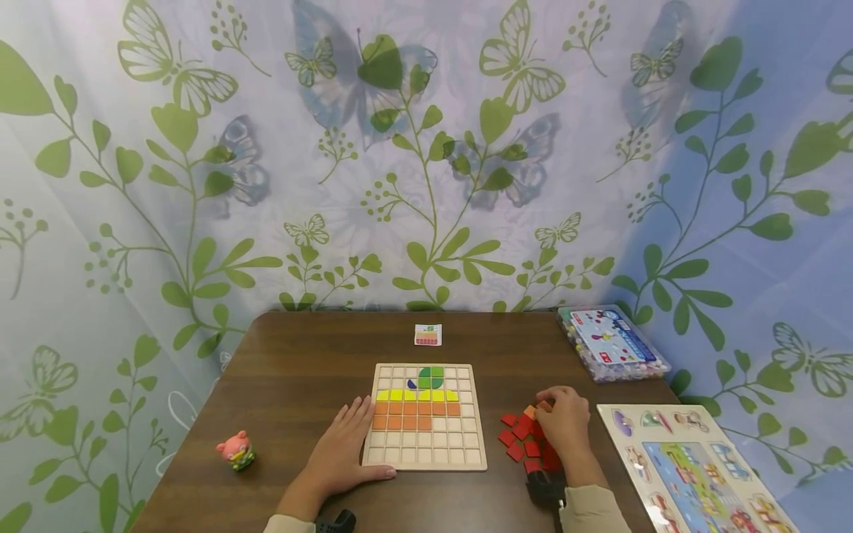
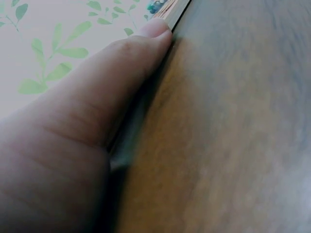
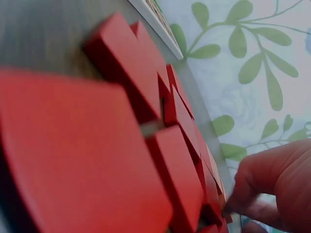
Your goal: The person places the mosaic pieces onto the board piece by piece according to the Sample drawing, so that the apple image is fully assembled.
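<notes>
A wooden grid board [image 1: 426, 459] lies in front of me. Yellow and orange square tiles fill several rows, and green and blue curved pieces sit above them. My left hand [image 1: 340, 444] rests at the board's left edge, fingers straight, its thumb [image 2: 121, 58] along the near corner. To the right of the board is a loose pile of red square tiles [image 1: 518, 431], seen large in the right wrist view. At the pile's far side my right hand [image 1: 565, 423] bends its fingers down and pinches an orange tile [image 1: 545, 406]; another orange tile [image 1: 529, 412] lies beside it.
A small picture card [image 1: 428, 335] lies beyond the board. A clear box of beads [image 1: 613, 344] stands at the back right, and a wooden picture puzzle [image 1: 693, 466] lies at the right edge. On the left sits a pink-headed toy figure [image 1: 236, 450]. A patterned curtain hangs behind the table.
</notes>
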Available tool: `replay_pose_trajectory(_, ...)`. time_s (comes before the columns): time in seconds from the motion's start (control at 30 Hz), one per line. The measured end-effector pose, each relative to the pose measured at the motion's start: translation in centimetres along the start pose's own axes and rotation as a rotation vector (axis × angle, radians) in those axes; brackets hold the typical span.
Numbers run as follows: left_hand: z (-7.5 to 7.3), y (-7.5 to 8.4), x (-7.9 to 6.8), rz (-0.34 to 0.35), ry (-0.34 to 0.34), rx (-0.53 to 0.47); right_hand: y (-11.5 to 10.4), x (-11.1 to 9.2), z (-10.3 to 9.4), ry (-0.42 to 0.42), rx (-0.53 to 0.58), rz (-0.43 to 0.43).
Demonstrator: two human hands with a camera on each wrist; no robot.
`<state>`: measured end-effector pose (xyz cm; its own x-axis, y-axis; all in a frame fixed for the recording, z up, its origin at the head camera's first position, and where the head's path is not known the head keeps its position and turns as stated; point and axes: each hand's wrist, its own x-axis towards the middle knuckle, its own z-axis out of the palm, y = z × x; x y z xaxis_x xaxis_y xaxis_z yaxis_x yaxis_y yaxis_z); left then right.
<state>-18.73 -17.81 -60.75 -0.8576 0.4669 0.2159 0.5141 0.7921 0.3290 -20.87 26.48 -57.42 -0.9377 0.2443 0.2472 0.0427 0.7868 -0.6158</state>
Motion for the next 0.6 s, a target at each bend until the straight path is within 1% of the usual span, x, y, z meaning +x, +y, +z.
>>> replay_pose_trajectory(0.1,0.1,0.0,0.0,-0.003,0.007,0.003,0.5,-0.1,-0.3,-0.015,0.003,0.009)
replay_pose_trajectory(0.2,0.0,0.0,0.1,-0.005,-0.005,0.008,0.7,-0.2,-0.4,0.001,0.003,-0.011)
replay_pose_trajectory(0.3,-0.3,0.2,0.1,-0.010,-0.024,0.005,0.5,-0.3,-0.4,0.027,0.001,-0.031)
replay_pose_trajectory(0.43,-0.4,0.3,0.1,-0.020,-0.047,0.007,-0.1,-0.4,-0.1,0.037,0.015,-0.050)
replay_pose_trajectory(0.53,-0.4,0.3,0.0,-0.022,-0.049,0.011,-0.8,-0.5,0.7,0.070,0.052,-0.092)
replay_pose_trajectory(0.6,-0.4,0.2,0.1,-0.021,-0.043,0.011,-1.6,-0.6,1.4,0.111,0.081,-0.146)
